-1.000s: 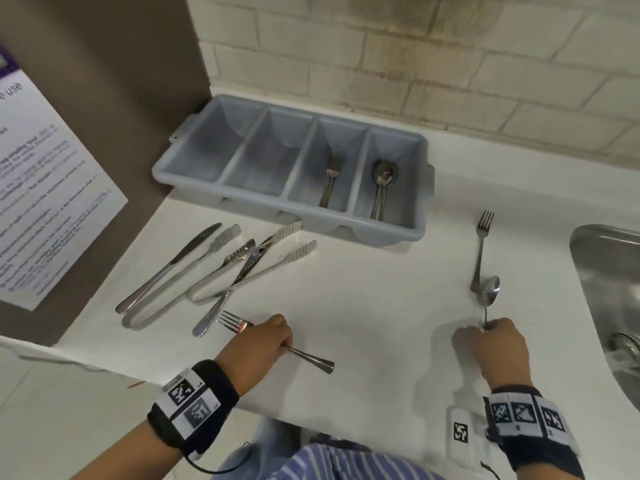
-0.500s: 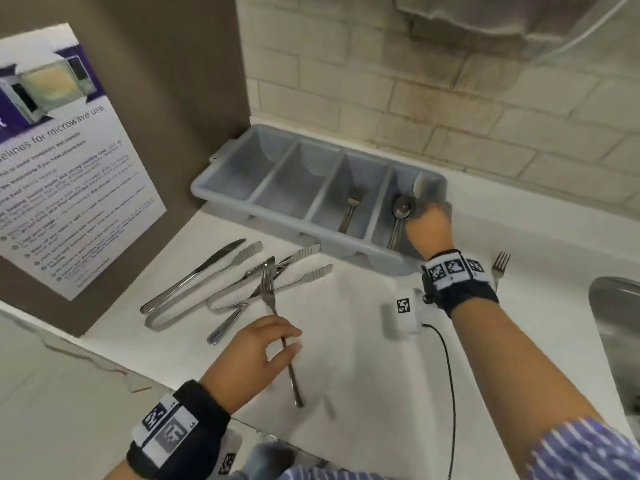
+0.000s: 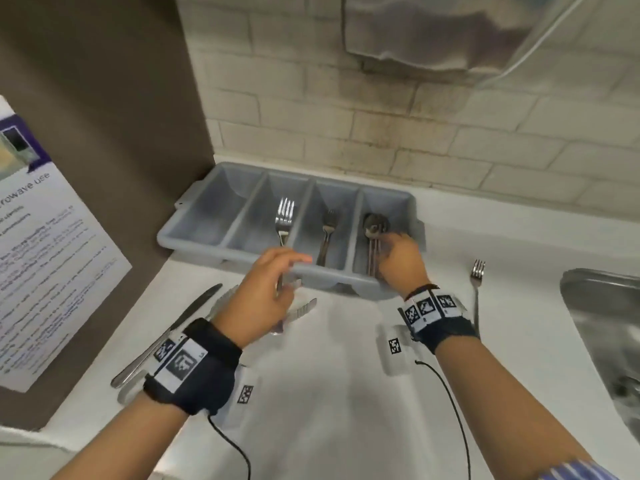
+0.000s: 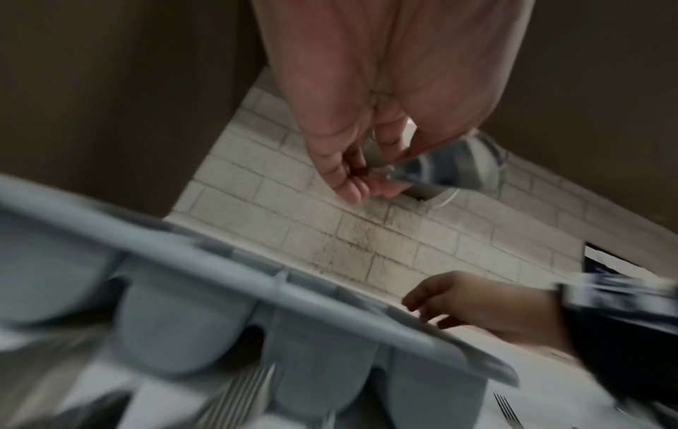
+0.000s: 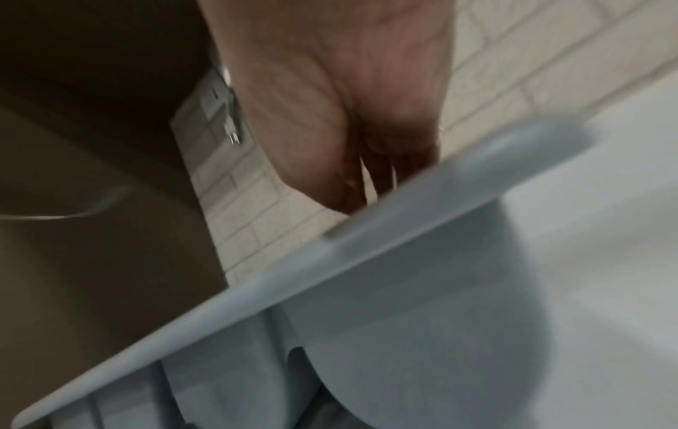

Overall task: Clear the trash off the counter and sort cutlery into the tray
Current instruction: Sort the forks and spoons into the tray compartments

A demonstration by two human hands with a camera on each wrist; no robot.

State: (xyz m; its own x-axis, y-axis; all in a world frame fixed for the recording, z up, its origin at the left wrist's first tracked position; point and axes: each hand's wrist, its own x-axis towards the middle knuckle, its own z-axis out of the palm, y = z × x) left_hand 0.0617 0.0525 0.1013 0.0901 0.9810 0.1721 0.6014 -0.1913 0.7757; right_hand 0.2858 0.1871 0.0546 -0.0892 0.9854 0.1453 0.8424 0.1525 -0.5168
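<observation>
The left hand [image 3: 263, 292] pinches a fork [image 3: 284, 220] by its handle, tines pointing toward the back wall, its long axis running front to back over the second compartment from the left of the grey tray [image 3: 194, 220] at the surface's back left corner. The right hand [image 3: 398, 261], fingers curled, reaches into the rightmost compartment over the spoons [image 3: 372, 233]; whether it grips one I cannot tell.
</observation>
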